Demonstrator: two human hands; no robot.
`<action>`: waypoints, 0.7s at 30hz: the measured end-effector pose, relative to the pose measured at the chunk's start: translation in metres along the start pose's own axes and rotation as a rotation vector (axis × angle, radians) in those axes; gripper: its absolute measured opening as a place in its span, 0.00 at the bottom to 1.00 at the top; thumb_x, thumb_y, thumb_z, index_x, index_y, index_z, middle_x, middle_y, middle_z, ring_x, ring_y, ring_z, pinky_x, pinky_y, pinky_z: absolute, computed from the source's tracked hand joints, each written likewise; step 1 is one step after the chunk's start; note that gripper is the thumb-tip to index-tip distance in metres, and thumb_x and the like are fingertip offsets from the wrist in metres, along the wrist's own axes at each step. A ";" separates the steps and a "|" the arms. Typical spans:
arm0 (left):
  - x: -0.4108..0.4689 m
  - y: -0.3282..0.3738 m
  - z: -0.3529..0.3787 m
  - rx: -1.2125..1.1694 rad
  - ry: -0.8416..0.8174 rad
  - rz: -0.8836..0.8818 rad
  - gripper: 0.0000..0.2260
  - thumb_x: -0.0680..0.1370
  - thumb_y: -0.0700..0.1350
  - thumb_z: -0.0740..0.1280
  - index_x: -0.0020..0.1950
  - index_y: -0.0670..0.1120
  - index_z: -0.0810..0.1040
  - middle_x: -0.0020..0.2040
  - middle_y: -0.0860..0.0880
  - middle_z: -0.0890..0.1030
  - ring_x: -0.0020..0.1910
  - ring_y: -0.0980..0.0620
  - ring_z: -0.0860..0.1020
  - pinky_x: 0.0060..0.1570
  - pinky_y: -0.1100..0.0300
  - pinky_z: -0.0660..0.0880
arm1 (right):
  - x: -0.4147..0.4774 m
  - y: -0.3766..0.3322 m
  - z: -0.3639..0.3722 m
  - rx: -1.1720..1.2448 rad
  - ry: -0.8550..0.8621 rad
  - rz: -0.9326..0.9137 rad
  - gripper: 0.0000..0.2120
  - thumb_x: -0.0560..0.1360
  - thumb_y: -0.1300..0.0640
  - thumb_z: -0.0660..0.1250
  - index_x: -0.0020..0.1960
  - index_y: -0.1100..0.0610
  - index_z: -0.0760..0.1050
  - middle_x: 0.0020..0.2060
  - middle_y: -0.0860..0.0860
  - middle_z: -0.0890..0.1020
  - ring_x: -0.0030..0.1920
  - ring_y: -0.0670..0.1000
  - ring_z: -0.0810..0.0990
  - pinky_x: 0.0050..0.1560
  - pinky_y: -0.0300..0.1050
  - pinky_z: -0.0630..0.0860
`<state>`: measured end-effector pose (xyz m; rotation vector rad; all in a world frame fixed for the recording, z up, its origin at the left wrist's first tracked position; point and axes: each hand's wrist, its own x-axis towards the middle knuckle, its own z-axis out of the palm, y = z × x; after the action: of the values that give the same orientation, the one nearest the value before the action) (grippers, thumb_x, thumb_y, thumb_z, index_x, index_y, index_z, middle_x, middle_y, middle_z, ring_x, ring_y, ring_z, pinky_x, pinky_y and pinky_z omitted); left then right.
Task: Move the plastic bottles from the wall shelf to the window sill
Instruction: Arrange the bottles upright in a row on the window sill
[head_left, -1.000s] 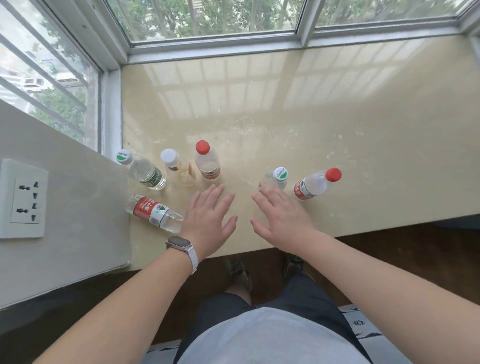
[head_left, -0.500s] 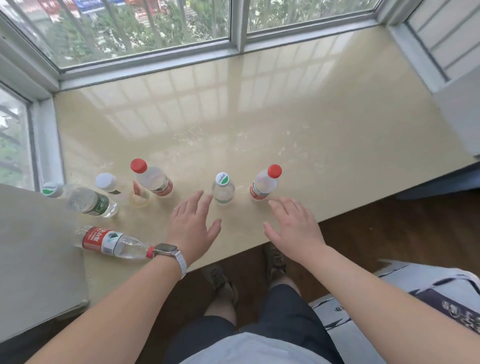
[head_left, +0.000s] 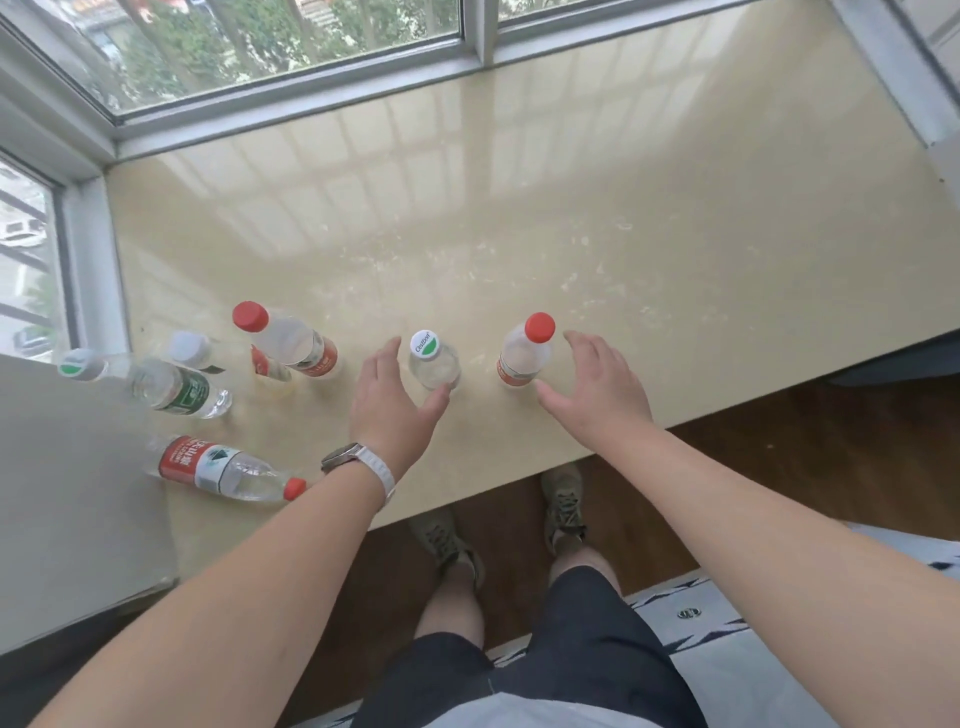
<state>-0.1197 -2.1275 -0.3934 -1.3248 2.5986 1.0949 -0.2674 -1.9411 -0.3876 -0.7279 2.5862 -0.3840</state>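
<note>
Several clear plastic bottles stand on the beige window sill (head_left: 571, 218). My left hand (head_left: 392, 402) is open and curled around the left side of a small bottle with a white and green cap (head_left: 434, 364), thumb under its near side. My right hand (head_left: 597, 392) is open just right of a red-capped bottle (head_left: 524, 353), fingers spread beside it, not closed. Further left stand another red-capped bottle (head_left: 291, 338), a white-capped bottle (head_left: 195, 349) and a green-labelled bottle (head_left: 161, 384). A red-labelled bottle (head_left: 223, 470) lies on its side near the front edge.
A grey-white wall block (head_left: 67, 493) borders the sill on the left. Window frames (head_left: 291, 104) run along the back and left. The sill's front edge drops to a dark wooden floor (head_left: 779, 457), where my feet stand. A patterned mat (head_left: 727, 649) lies at lower right.
Both hands moved forward: the left one came up against the green-capped bottle, the right one drew level with the red-capped bottle. The view shifted right.
</note>
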 end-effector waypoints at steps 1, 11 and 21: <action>0.002 0.001 0.001 -0.014 -0.008 -0.005 0.36 0.76 0.56 0.70 0.79 0.49 0.59 0.76 0.48 0.66 0.75 0.50 0.63 0.70 0.52 0.65 | 0.005 0.000 0.001 0.061 -0.010 0.027 0.38 0.75 0.39 0.66 0.77 0.55 0.58 0.73 0.52 0.67 0.72 0.55 0.66 0.68 0.51 0.66; 0.011 0.010 0.010 -0.147 0.075 -0.011 0.18 0.78 0.52 0.70 0.68 0.52 0.75 0.60 0.57 0.71 0.63 0.54 0.72 0.61 0.61 0.65 | 0.037 -0.002 0.015 0.496 -0.071 0.039 0.31 0.71 0.47 0.74 0.70 0.48 0.68 0.66 0.46 0.72 0.66 0.46 0.70 0.64 0.42 0.67; 0.017 0.007 -0.006 -0.274 0.152 -0.102 0.14 0.78 0.52 0.71 0.62 0.53 0.78 0.58 0.56 0.76 0.58 0.56 0.74 0.61 0.55 0.72 | 0.052 -0.014 0.003 0.517 -0.096 -0.019 0.21 0.74 0.50 0.73 0.64 0.49 0.73 0.58 0.43 0.74 0.57 0.43 0.71 0.55 0.39 0.64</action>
<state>-0.1341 -2.1402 -0.3897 -1.6351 2.5158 1.4260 -0.2998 -1.9817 -0.4020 -0.5649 2.2438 -0.9514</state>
